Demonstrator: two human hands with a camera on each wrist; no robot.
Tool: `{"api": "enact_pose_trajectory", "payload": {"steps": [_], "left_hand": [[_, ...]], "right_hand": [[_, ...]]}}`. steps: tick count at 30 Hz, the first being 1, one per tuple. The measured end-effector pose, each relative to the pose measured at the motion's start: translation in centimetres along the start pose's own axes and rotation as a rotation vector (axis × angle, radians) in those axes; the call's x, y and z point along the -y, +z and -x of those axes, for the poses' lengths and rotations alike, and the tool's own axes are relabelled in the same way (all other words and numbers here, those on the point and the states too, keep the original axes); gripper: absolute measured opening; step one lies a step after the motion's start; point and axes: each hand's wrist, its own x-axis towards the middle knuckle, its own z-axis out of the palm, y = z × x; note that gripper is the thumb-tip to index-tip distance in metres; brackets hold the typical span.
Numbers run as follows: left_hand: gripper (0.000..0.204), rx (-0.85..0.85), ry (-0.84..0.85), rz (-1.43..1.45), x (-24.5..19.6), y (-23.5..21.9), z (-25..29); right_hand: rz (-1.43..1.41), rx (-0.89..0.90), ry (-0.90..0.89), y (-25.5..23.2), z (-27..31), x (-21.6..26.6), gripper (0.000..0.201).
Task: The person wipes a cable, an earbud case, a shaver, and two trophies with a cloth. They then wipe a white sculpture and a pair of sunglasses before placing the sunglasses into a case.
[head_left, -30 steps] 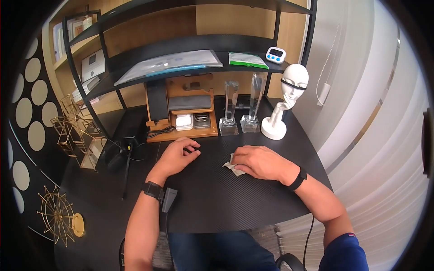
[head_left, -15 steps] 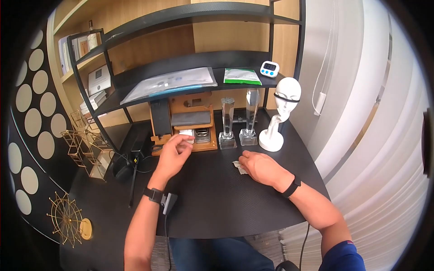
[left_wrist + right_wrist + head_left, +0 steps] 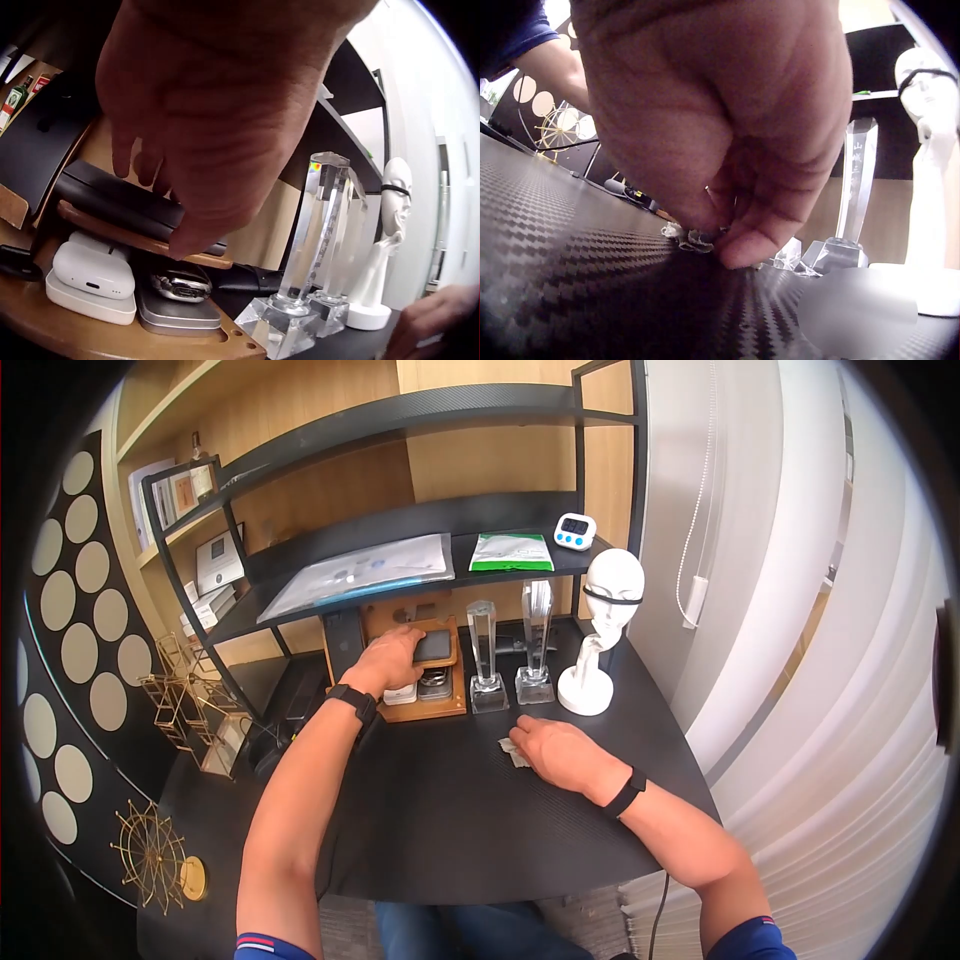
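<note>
At the wooden organizer (image 3: 437,709), my left hand (image 3: 385,663) reaches over its upper shelf. In the left wrist view that hand (image 3: 210,127) has its thumb in front of a long dark case (image 3: 120,196) and its other fingers over the top; the case lies on the shelf. On the black desk, my right hand (image 3: 568,753) holds a crumpled pale tissue (image 3: 514,754) against the surface. The right wrist view shows this hand (image 3: 727,127) with curled fingers and the tissue (image 3: 693,241) under the fingertips.
Two crystal trophies (image 3: 484,650) (image 3: 535,635) and a white head sculpture (image 3: 586,689) stand right of the organizer. A white earphone case (image 3: 94,270) and a watch (image 3: 181,288) sit below the dark case. A black shelf (image 3: 400,582) overhangs; a gold wheel ornament (image 3: 150,845) stands left.
My left hand has moved forward from above the desk to the dark case on the organizer and grips it. The right hand keeps the tissue on the desk. The head view has shifted.
</note>
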Motion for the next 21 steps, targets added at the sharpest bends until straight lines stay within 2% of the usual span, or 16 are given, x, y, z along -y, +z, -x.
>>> {"api": "enact_pose_trajectory", "payload": {"steps": [7,10,12,15,17,21], "left_hand": [[0.075,0.073,-0.016,-0.054,-0.4,-0.8,-2.4],[0.073,0.091,-0.011,-0.080,-0.4,-0.8,-3.2],[0.071,0.098,-0.004,-0.097,0.0,-0.6,-3.6],[0.066,0.107,0.027,-0.128,0.2,-0.7,-4.1],[0.078,0.169,0.009,-0.128,0.0,-1.3,-4.1],[0.081,0.182,-0.017,-0.115,-0.7,-1.8,-3.7]], "right_hand": [[0.013,-0.009,-0.003,0.5,0.1,-0.4,0.025],[0.008,-0.066,-0.020,1.1,0.2,-0.7,0.015],[0.019,-0.036,-0.034,1.1,0.2,-0.6,0.027],[0.036,-0.034,-0.045,1.2,0.2,-0.8,0.028],[0.037,-0.032,-0.038,1.1,0.2,-0.6,0.028],[0.041,-0.023,-0.026,1.0,0.2,-0.5,0.026]]}}
